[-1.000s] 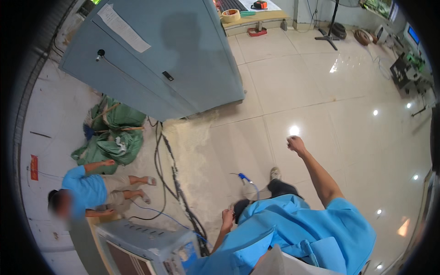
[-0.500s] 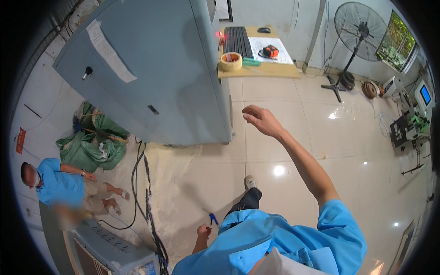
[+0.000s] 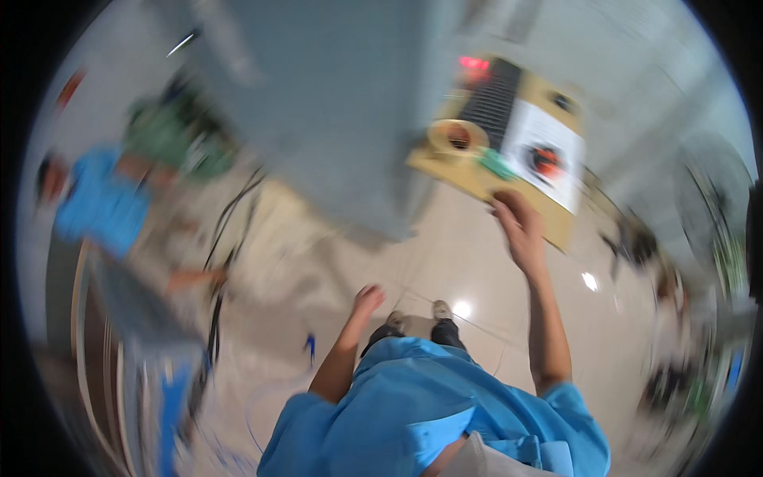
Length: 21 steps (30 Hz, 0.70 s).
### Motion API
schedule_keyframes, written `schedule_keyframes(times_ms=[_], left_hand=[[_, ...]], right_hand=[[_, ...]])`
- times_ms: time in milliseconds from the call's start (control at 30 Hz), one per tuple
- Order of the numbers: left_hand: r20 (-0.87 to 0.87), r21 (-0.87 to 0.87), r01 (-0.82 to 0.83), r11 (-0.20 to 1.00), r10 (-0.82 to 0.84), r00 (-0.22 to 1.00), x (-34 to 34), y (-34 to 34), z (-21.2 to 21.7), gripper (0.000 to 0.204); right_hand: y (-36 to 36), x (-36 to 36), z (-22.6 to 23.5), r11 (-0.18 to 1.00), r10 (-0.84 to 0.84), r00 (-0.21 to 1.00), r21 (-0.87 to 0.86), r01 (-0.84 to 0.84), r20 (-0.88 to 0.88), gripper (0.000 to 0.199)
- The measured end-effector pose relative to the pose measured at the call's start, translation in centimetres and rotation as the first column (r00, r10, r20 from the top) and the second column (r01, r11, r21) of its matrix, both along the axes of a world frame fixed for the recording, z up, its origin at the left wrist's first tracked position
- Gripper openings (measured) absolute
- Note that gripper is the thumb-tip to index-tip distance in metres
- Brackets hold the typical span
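Observation:
My right hand (image 3: 520, 232) reaches to the front edge of a wooden shelf (image 3: 558, 228), its fingers loosely stretched and nothing visible in them. Just beyond the fingertips lies a small green object (image 3: 497, 164), too smeared to name. A roll of tape (image 3: 458, 141) stands to its left. Farther right, an orange and black tape measure (image 3: 546, 161) rests on a white printed sheet (image 3: 561, 131). My left hand (image 3: 368, 300) hangs over the floor in front of my body, its fingers blurred. To its left is a small blue tool (image 3: 310, 347), apart from the hand.
A black keyboard (image 3: 490, 99) and a mouse (image 3: 562, 102) lie on the shelf beside a tall grey-blue cabinet (image 3: 334, 103). At left are a person in blue (image 3: 103, 195), green sacking (image 3: 175, 139), a grey machine (image 3: 143, 302) and black cables (image 3: 216, 310). A fan (image 3: 711, 191) stands right.
The view has turned and moved closer to the shelf. My right hand has come to its edge. My left hand is now farther from the blue tool. The person at left has shifted.

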<state>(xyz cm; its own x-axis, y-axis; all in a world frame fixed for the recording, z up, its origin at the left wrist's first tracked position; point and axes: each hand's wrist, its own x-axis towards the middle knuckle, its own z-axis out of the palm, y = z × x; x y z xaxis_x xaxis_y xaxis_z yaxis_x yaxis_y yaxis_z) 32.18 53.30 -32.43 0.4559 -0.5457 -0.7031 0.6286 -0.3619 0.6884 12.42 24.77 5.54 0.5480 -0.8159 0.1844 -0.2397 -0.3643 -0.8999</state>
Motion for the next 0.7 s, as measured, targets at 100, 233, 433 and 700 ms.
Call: schedule_keyframes(times_ms=[100, 233, 433, 700], left_hand=[[0.144, -0.1, -0.237, 0.966, 0.25, 0.958, -2.8, 1.5, 2.1, 0.026], [0.238, 0.144, -0.333, 0.932, 0.294, 0.925, -10.6, 9.6, 1.2, 0.027], [0.07, 0.736, -0.555, 0.387, 0.772, 0.631, -31.7, 24.6, -1.1, 0.024], [-0.151, 0.637, -0.656, 0.404, 0.901, 0.407, -40.5, 24.3, -6.7, 0.034]], right_hand=[[2.4, 3.3, -3.5, 0.88, 0.368, 0.903, 0.231, -0.415, 0.221, 0.025], [5.6, 3.2, -7.2, 0.691, 0.64, 0.758, 0.337, -0.64, 0.128, 0.022], [-0.6, 1.7, -5.4, 0.785, 0.538, 0.822, 0.245, -0.569, 0.184, 0.025], [3.0, 4.0, -7.3, 0.72, 0.681, 0.732, 0.176, -0.671, 0.005, 0.023]])
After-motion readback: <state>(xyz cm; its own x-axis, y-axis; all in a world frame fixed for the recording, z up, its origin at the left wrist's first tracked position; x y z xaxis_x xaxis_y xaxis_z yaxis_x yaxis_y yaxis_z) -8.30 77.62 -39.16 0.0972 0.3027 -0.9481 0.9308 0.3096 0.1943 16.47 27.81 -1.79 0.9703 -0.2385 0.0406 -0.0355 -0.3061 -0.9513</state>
